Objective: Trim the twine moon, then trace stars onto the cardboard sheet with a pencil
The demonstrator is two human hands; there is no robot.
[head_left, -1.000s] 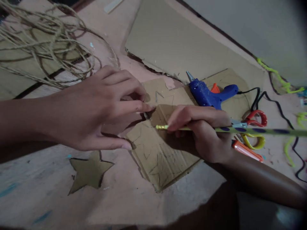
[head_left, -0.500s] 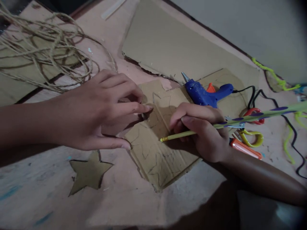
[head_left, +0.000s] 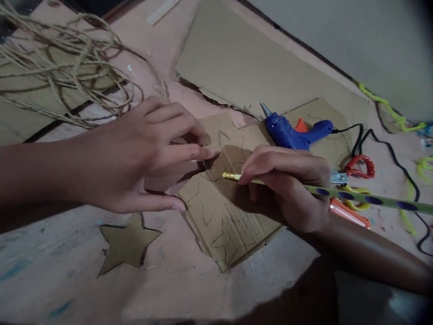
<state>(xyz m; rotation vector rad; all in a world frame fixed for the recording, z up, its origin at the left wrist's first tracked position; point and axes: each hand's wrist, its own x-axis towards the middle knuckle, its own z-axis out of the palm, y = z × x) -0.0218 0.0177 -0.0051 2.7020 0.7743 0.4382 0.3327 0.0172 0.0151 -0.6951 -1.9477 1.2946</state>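
Note:
My right hand (head_left: 287,180) pinches a yellow-green pencil with purple spots (head_left: 363,197) near its eraser end. The eraser is at the surface of a cardboard piece (head_left: 199,189) marked with drawn star outlines; whether it touches, I cannot tell. The pencil's other end runs out of view at the right. My left hand (head_left: 145,158) lies across the cardboard's left edge with fingers apart, index fingertip and thumb tip resting on it. A cut-out cardboard star (head_left: 130,243) is on the table just below my left hand.
Tangled twine (head_left: 77,67) heaps at the upper left. A blue glue gun (head_left: 287,133) with a black cord lies beyond my right hand, with red-and-yellow-handled scissors (head_left: 360,167) and an orange-handled tool (head_left: 350,213) beside it. A large cardboard sheet (head_left: 257,58) lies behind.
My right hand has shifted slightly right, and the pencil's eraser end has moved up the cardboard. The pencil's far end has swung downward. My left hand keeps its place on the cardboard.

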